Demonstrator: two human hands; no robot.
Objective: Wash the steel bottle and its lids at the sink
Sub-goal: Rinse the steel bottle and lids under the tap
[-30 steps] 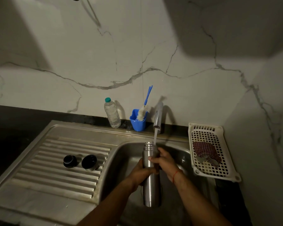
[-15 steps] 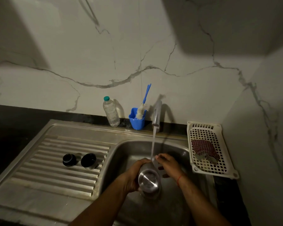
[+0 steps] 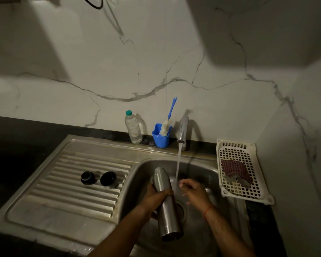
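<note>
Fingers (image 3: 167, 191) of left hand (image 3: 153, 200) clasp cylindrical brushed-steel bottle (image 3: 161, 180) mid-body, tilted over steel sink basin (image 3: 202, 169), beside tap stream (image 3: 178, 164). Right hand (image 3: 193, 191): loosely curled, empty. Two round black lids (image 3: 88, 178) on ribbed drainboard (image 3: 63, 197).

Both bare forearms reach forward from the lower edge. The left hand (image 3: 157, 198) wraps its fingers round the middle of the steel bottle (image 3: 168, 219), holding it tilted. The right hand (image 3: 193, 191) hangs free just beside it, back upward, fingers loosely curled, gripping nothing.
</note>
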